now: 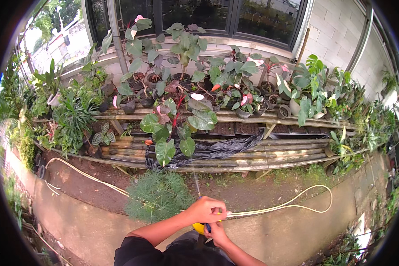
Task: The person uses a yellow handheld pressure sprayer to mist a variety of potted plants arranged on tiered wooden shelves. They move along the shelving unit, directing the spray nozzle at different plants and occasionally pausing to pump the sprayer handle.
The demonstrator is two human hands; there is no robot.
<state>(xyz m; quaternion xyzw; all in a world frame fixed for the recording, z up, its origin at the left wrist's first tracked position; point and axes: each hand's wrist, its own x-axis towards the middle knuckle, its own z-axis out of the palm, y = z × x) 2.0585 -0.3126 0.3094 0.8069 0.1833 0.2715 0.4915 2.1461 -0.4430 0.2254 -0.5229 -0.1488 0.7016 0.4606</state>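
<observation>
My right hand [217, 234] is closed around the blue grip [207, 227] of a hose spray gun with a yellow body [198, 228]. Over the gun's front bends my left hand [208, 210], its fingers curled and thumb near the index finger; the barrel is hidden beneath it, so its hold is unclear. Just past my knuckles the blue nozzle tip [199, 196] shows. A thin water jet [196, 178] runs from it towards the variegated philodendron leaves [165, 151] overhanging the bench. A feathery green plant [159, 196] stands left of my hands.
A two-tier bamboo bench [292, 156] holds several potted plants, with black plastic sheeting [229, 148] on its lower tier. A cream hose [306, 189] loops across the soil and concrete path [286, 232]. Dark-framed windows [199, 15] and a block wall [332, 33] stand behind.
</observation>
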